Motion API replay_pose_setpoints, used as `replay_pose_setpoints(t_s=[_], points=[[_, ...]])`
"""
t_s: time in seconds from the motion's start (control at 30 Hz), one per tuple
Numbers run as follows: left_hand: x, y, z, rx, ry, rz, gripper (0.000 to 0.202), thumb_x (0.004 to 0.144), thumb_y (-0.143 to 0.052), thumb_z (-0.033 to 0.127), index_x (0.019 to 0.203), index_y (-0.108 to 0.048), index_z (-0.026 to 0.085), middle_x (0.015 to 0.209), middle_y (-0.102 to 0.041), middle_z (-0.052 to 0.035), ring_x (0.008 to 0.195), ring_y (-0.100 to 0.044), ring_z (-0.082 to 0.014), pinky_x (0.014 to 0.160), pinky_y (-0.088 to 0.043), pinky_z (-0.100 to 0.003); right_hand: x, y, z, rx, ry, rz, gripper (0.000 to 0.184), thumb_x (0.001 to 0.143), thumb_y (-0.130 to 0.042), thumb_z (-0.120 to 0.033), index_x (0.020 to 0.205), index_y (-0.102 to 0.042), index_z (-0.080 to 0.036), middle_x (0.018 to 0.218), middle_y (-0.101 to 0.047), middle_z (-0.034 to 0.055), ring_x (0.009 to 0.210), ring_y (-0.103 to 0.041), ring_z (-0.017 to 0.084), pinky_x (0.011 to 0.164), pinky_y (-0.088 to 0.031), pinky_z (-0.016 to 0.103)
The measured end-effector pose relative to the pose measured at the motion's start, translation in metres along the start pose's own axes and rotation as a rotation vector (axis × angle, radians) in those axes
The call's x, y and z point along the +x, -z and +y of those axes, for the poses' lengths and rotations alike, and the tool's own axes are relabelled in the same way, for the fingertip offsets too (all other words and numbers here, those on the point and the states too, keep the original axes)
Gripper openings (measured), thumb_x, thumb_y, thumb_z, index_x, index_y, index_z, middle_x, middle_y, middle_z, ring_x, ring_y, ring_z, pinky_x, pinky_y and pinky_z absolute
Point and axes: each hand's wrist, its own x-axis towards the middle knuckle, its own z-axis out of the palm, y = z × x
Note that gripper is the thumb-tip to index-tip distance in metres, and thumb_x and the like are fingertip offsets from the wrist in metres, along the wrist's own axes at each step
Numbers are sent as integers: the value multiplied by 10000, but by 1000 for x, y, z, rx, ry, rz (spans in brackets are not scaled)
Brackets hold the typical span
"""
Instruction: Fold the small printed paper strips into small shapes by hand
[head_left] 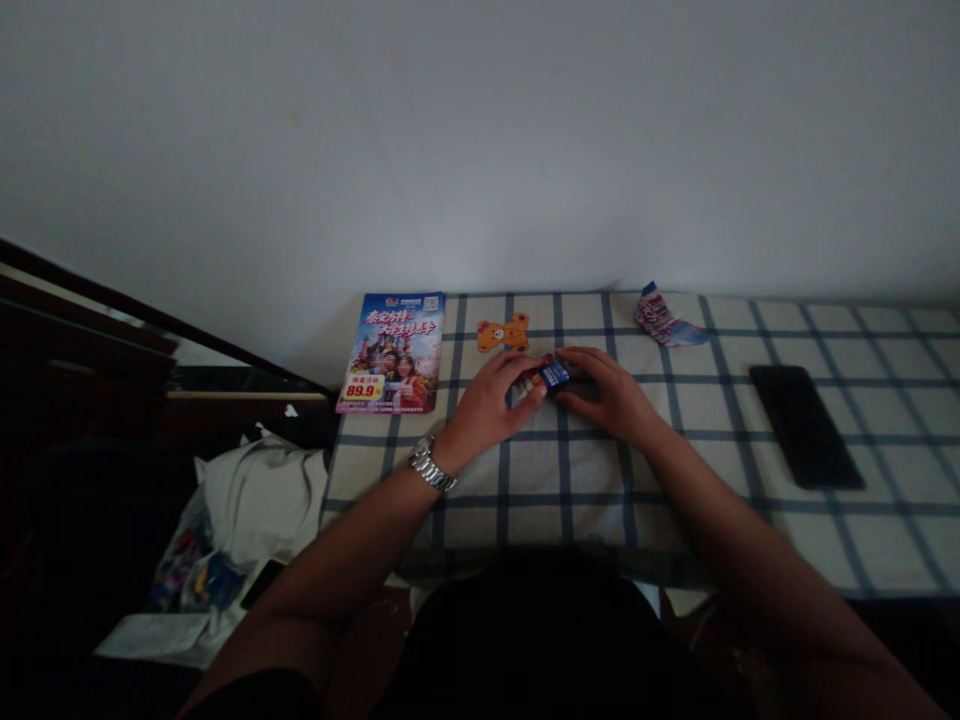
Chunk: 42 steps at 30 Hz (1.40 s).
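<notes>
Head view: blue box [554, 374] in pinch of left hand [491, 402], right hand [616, 398] curved alongside, grip unclear.

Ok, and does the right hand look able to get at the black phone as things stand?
Probably yes: between the right hand and the black phone only checked cloth shows, with the folded leaflet off toward the wall. The hand would likely first leave the small blue item beside it.
</notes>
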Motion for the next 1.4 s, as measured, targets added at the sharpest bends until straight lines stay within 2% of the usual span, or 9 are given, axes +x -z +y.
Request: replay_pose_setpoints(t_s=[0.17,0.33,0.47,0.6,0.77,1.03,1.2,1.3,1.4], points=[[1,0,1,-91,-5,-23,310,1067,-580,383,1332,-631,230,1283,-694,-104,1214,-664,-239,1099,-542,-453,1,-2,1,41,-29,38,428,956,-719,-279,1376,-641,-278,1348,-707,99,1289,-662,298,1123,-538,517],[-1,0,1,-131,8,-59,332,1082,-534,443,1312,-647,231,1269,-719,-112,1179,-692,-260,1044,-566,-471,0,-1,-3,128,-122,43,340,968,-712,-316,1300,-656,-272,1368,-718,85,1228,-704,279,1073,-569,479],[-2,-1,-1,-129,13,-82,330,1095,-498,453,1269,-660,224,1213,-730,-103,1121,-703,-250,994,-576,-444,-1,-1,-5,218,-188,45,296,968,-711,-361,1245,-672,-266,1181,-769,64,1046,-755,252,968,-616,437],[-2,-1,-1,-140,-19,-31,304,1091,-514,437,1256,-655,224,1178,-724,-94,1091,-700,-234,972,-579,-410,-1,-2,-4,281,-249,63,256,962,-721,-422,1154,-689,-256,1065,-774,54,959,-752,239,891,-618,404],[0,0,1,-171,-28,49,344,1076,-566,392,1389,-589,251,1241,-709,-87,1115,-704,-203,1004,-583,-378,-1,-1,-5,337,-294,21,243,960,-715,-461,1067,-717,-243,989,-773,48,879,-745,228,810,-615,375],[0,0,-3,-116,-6,74,215,1061,-601,342,1252,-677,280,1153,-729,-56,1063,-703,-189,960,-600,-378,0,-2,-9,316,-297,-4,281,964,-702,-491,1071,-738,-234,999,-794,57,858,-758,234,784,-632,379],[-1,-3,-9,-146,88,110,177,1018,-660,274,1191,-687,245,1132,-735,-47,974,-724,-166,861,-620,-318,1,-1,-10,271,-286,46,319,1005,-637,-529,1103,-739,-244,1029,-797,64,933,-759,252,828,-639,399],[0,-5,-12,-144,126,128,159,994,-677,233,1153,-686,231,1085,-744,-32,939,-729,-160,864,-624,-315,1,-1,-8,306,-280,88,322,1010,-631,-536,1128,-730,-253,1102,-789,71,1034,-753,261,906,-637,412],[1,-7,-14,-153,156,136,139,984,-665,201,1121,-682,218,1054,-747,-23,922,-733,-157,869,-626,-315,0,-3,-6,354,-292,108,343,981,-680,-531,1188,-700,-258,1159,-775,76,1036,-756,252,905,-644,408]])
